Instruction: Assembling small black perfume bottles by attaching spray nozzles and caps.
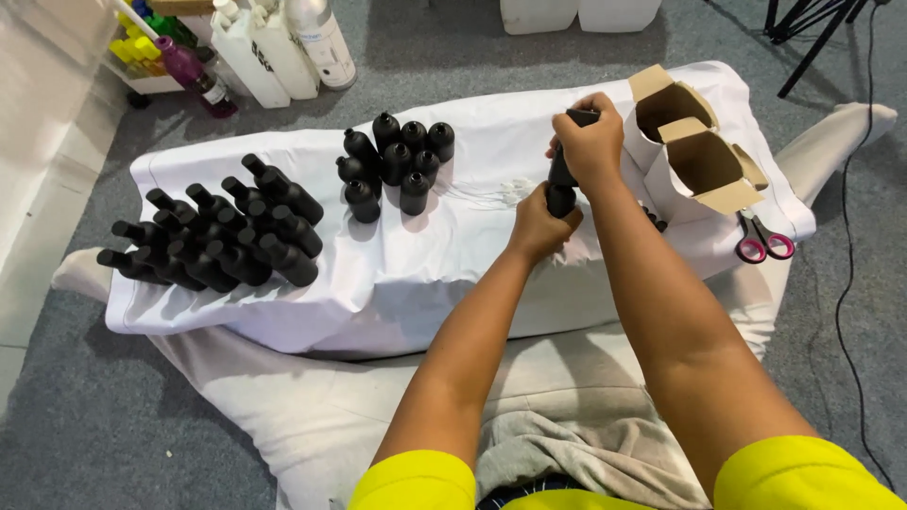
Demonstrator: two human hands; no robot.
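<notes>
Black bottle (561, 185) stands upright left of the cardboard boxes (694, 151), left hand (540, 224) gripping its base, right hand (591, 142) clasping its cap.

grey carpet floor (85, 444) fills the frame's edges. a pale wall (38, 142) runs down the left side. at the upper left stand white jugs (260, 47) and a rack of coloured bottles (151, 42). white containers (576, 13) sit at the top centre, black tripod legs (812, 28) at the upper right, and a black cable (844, 255) trails down the right. the light is even and soft.
</notes>
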